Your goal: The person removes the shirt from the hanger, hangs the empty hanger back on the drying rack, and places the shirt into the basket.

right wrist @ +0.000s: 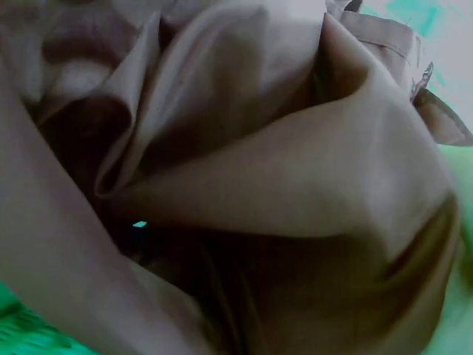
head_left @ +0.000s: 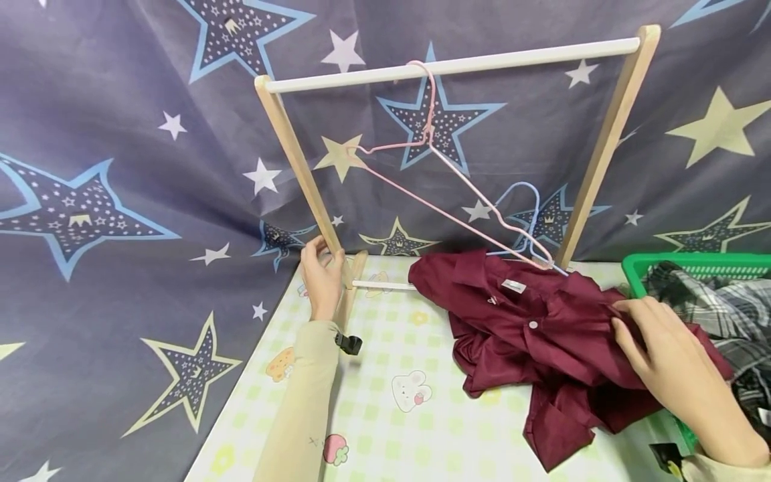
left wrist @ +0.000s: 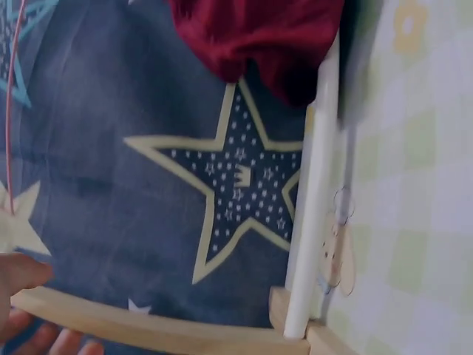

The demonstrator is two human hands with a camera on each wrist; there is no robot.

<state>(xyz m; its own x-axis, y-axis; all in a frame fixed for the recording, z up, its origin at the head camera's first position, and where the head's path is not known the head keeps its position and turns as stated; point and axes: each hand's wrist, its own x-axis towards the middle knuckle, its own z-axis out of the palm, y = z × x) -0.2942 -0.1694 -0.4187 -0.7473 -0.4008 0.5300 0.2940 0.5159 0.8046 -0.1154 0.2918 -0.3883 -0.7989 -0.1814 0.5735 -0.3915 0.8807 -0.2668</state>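
My left hand grips the left wooden post of a small clothes rack near its foot. In the left wrist view, the thumb lies on one side of that post and the fingers on the other. With my right hand I pinch a maroon shirt at its right side. The shirt is bunched, its collar, pale label and a white button facing up; folds fill the right wrist view. A blue hanger stands behind the collar, its lower part partly hidden by the shirt.
A pink hanger hangs aslant from the white top rail, its low end overlapping the collar. At right, a green basket holds plaid clothing. A checked cloth covers the table; a starry curtain hangs behind.
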